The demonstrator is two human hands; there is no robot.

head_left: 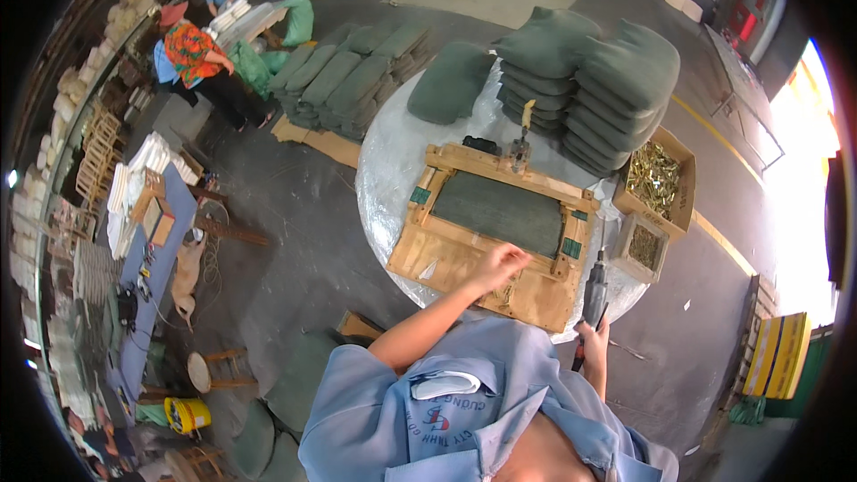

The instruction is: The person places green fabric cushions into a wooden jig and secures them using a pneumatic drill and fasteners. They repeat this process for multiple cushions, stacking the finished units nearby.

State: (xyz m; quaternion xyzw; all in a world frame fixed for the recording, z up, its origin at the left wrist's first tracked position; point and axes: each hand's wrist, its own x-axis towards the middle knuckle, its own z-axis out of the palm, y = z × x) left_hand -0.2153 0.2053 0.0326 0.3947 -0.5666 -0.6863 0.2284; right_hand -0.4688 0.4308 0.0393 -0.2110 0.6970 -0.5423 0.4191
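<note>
My right hand [592, 345] grips a dark power screwdriver [596, 292] by its handle, its long bit pointing away from me at the table's right side. My left hand [500, 266] hovers over the near edge of a wooden jig [428, 254], fingers pinched together; whatever is between them is too small to make out. Inside the jig's frame lies a dark green padded panel [500, 210]. A toggle clamp [520, 150] stands on the jig's far rail. Small brass-coloured pieces [507, 293] lie on the jig's near board, beneath my left hand.
The round table [379, 170] is wrapped in plastic. Green cushions [625, 80] are stacked at its far right, beside a box of metal fittings [656, 174] and a smaller box of screws [641, 245]. More cushions [344, 76] lie far left, near two people [192, 54].
</note>
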